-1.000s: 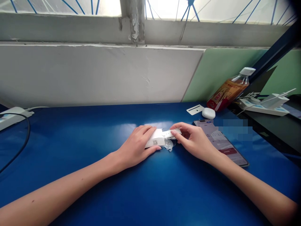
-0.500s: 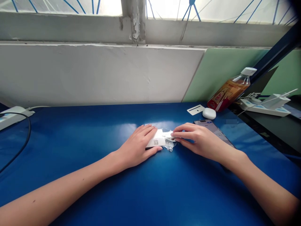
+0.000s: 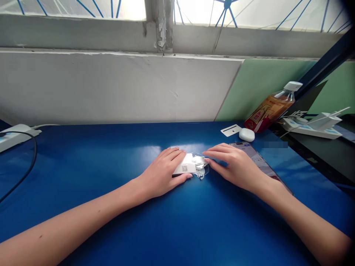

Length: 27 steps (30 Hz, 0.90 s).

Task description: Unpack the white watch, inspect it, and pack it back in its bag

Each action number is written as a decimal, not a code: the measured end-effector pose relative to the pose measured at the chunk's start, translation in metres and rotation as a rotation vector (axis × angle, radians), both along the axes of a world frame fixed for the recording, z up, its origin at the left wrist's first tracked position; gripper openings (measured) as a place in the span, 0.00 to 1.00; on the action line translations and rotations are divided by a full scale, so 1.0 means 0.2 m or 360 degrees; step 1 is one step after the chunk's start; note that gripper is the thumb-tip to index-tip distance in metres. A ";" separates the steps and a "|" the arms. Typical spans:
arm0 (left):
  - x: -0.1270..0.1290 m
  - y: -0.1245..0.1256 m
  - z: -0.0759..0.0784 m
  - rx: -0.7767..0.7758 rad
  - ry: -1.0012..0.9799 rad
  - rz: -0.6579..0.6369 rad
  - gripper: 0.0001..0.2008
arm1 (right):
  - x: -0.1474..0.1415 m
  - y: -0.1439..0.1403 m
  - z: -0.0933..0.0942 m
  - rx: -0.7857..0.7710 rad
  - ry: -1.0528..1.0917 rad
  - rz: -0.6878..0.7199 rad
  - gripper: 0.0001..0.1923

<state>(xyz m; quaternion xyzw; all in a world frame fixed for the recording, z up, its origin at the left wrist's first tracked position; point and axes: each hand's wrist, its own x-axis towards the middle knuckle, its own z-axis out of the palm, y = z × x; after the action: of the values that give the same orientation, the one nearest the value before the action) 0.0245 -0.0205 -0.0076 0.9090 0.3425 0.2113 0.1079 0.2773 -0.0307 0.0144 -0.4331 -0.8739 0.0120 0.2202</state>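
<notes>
My left hand (image 3: 162,170) lies over a flat white piece with a printed QR code (image 3: 188,164), fingers across its top and thumb along its near edge. A dark edge shows beneath this piece, and my palm hides its left part. From its right end stick out a shiny white and silver piece (image 3: 199,162) and clear plastic with a small chain-like bit (image 3: 201,174); their kind is unclear. My right hand (image 3: 231,162) is beside them, thumb and forefinger parted at the silver piece's right edge; whether they touch it is hard to see.
A phone (image 3: 260,162) lies partly under my right forearm. Behind it are a white earbud case (image 3: 246,134), a white card (image 3: 231,130) and a leaning drink bottle (image 3: 269,111). Power strips (image 3: 20,136) with cables stand at both sides of the blue table (image 3: 111,236).
My right thumb and fingers have parted from the white strip they pinched, and the silver piece now shows more. My left hand stays in place on the white piece.
</notes>
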 end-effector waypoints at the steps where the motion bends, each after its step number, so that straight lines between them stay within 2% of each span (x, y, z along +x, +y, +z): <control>1: 0.00 0.00 0.00 0.0009 0.0006 0.0006 0.26 | 0.01 0.00 0.01 -0.0008 -0.0035 -0.0040 0.13; 4: 0.00 0.00 0.00 0.0021 0.0024 0.0023 0.26 | 0.02 -0.01 0.03 -0.0075 -0.0139 -0.0073 0.17; 10: 0.00 0.00 0.00 0.0019 0.0015 0.0009 0.26 | -0.05 -0.06 0.01 -0.0133 -0.0157 0.0058 0.20; 15: 0.00 0.01 -0.01 0.0057 0.0047 -0.0028 0.26 | -0.12 -0.10 0.00 -0.0241 -0.0086 0.0190 0.34; 18: 0.00 0.01 -0.02 0.0079 0.0079 -0.0044 0.26 | -0.14 -0.13 0.01 -0.0284 -0.0063 0.0257 0.38; 23: 0.01 0.00 0.00 0.0111 0.0232 -0.0008 0.29 | -0.13 -0.13 0.02 -0.0283 -0.0095 0.0246 0.36; 27: 0.00 -0.02 0.02 0.0084 0.0383 0.0021 0.31 | -0.10 -0.09 0.00 -0.0199 -0.0066 0.0073 0.26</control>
<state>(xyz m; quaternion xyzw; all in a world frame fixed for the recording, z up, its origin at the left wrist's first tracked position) 0.0252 -0.0245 -0.0031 0.9281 0.3532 0.1103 0.0407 0.2581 -0.0482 0.0154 -0.4261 -0.8855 0.0626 0.1742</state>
